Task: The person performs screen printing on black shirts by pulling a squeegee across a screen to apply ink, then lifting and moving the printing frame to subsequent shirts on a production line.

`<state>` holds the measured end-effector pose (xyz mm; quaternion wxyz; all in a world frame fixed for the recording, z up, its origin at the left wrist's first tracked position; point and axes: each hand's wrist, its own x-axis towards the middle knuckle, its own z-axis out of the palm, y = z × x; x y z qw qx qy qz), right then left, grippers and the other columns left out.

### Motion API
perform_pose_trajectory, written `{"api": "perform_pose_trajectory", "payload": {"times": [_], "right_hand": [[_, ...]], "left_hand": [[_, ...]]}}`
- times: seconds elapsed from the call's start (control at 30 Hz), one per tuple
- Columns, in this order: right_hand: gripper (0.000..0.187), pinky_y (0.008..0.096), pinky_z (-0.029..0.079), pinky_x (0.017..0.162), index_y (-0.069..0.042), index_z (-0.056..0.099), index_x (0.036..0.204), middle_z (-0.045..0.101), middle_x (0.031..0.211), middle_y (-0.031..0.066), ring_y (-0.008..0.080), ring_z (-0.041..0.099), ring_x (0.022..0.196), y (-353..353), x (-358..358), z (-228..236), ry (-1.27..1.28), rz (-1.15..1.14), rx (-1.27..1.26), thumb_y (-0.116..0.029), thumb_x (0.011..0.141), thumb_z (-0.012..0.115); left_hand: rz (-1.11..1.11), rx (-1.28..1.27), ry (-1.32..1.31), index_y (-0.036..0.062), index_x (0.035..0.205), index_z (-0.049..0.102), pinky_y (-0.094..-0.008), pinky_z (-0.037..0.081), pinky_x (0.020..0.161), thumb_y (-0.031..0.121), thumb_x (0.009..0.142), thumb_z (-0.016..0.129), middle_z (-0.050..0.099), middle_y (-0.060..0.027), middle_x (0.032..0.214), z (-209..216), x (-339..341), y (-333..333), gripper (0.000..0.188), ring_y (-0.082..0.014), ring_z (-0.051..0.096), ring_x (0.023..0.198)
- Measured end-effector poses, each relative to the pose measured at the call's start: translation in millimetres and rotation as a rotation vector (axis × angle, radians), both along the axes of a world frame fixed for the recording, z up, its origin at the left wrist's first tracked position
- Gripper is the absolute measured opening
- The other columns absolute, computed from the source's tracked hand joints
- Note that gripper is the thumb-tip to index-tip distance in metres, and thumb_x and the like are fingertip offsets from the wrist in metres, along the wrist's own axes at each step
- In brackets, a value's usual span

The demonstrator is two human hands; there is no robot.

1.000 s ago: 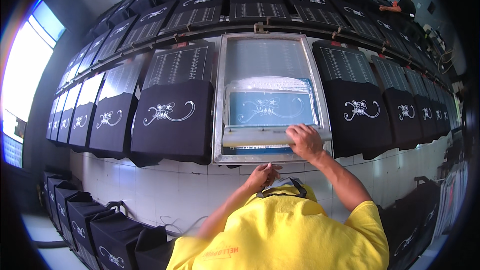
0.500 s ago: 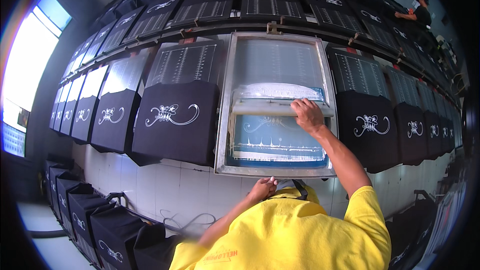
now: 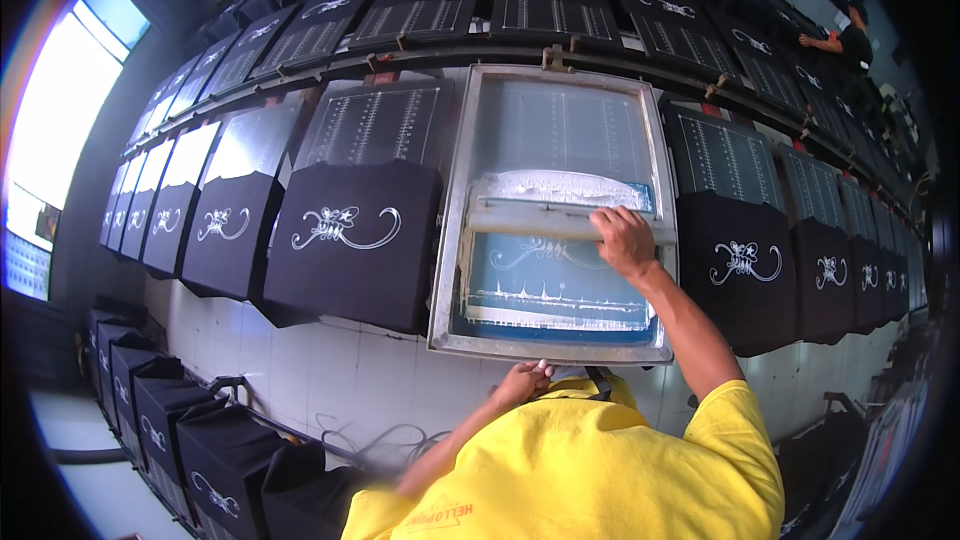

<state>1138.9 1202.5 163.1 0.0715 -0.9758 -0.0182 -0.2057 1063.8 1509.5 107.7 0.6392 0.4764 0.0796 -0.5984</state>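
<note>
My right hand (image 3: 624,240) is closed over the right part of a pale squeegee (image 3: 545,222), which lies across the mesh of a metal-framed printing screen (image 3: 668,340). White ink (image 3: 560,183) is banked along the squeegee's far side. More white ink (image 3: 560,318) lies in a ragged strip near the screen's near edge, and a scroll pattern shows faintly through the blue mesh between them. My left hand (image 3: 527,380) is just below the near frame edge, its fingers curled and pressed together. What it holds, if anything, cannot be made out.
Black shirts with white scroll prints lie on boards to the left (image 3: 345,250) and right (image 3: 735,265). A rail (image 3: 430,45) with metal stops runs behind the screen, with further rows beyond. Another person (image 3: 850,40) stands far right. More shirts (image 3: 160,415) hang lower left, near cables.
The view has shifted slightly. My right hand remains on the squeegee at nearly the same place on the screen, and my left hand stays by the near frame edge.
</note>
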Motion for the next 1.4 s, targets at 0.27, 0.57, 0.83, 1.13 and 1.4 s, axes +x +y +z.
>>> {"api": "perform_pose_trajectory", "payload": {"times": [0.27, 0.57, 0.83, 1.13, 1.4], "right_hand": [[0.040, 0.0400, 0.051, 0.082, -0.009, 0.060, 0.100, 0.064, 0.100, 0.0044, 0.0264, 0.061, 0.094, -16.7, 17.0, -18.7, 0.026, -0.049, -0.059, -0.007, 0.064, 0.078], [0.031, 0.0401, 0.054, 0.071, -0.004, 0.073, 0.087, 0.072, 0.083, 0.0153, 0.0342, 0.069, 0.077, -44.4, 66.8, 56.2, 0.458, -0.043, 0.260, -0.023, 0.063, 0.075], [0.042, 0.0356, 0.052, 0.067, -0.001, 0.074, 0.090, 0.072, 0.078, 0.0159, 0.0261, 0.067, 0.069, -42.3, 35.8, 23.2, 0.793, 0.152, 0.498, -0.025, 0.057, 0.080], [0.026, 0.0460, 0.053, 0.075, -0.009, 0.062, 0.096, 0.064, 0.093, 0.0119, 0.0324, 0.064, 0.085, 102.6, -136.2, 7.8, 0.169, 0.018, 0.038, -0.011, 0.071, 0.065], [0.023, 0.0438, 0.052, 0.075, -0.007, 0.059, 0.090, 0.064, 0.086, 0.0097, 0.0311, 0.064, 0.086, 73.3, -106.0, 41.0, 0.220, 0.042, 0.196, -0.013, 0.070, 0.068]], "left_hand": [[0.022, -0.007, 0.027, 0.0093, 0.087, 0.054, -0.0230, 0.023, 0.047, 0.024, 0.105, 0.048, 0.036, 0.0080, 0.063, -0.1, -1.7, 0.3, 0.024, -0.0051, 0.031, 0.052], [-0.036, -0.020, -0.005, 0.0104, 0.085, 0.052, -0.0251, 0.024, 0.049, 0.031, 0.106, 0.044, 0.035, 0.0059, 0.062, -0.3, 2.5, 3.5, 0.031, -0.0078, 0.031, 0.053], [-0.017, -0.084, 0.037, 0.0120, 0.085, 0.052, -0.0257, 0.023, 0.047, 0.025, 0.105, 0.046, 0.037, 0.0059, 0.062, -50.0, 1.8, 2.4, 0.025, -0.0081, 0.032, 0.051], [0.030, -0.043, 0.005, 0.0128, 0.084, 0.051, -0.0258, 0.018, 0.043, 0.025, 0.105, 0.044, 0.034, 0.0064, 0.061, -4.2, -3.0, 1.0, 0.025, -0.0076, 0.026, 0.047], [0.015, -0.110, 0.106, 0.0120, 0.085, 0.049, -0.0250, 0.017, 0.039, 0.027, 0.106, 0.043, 0.034, 0.0051, 0.061, -6.5, 1.8, 2.6, 0.026, -0.0074, 0.024, 0.045]]}}
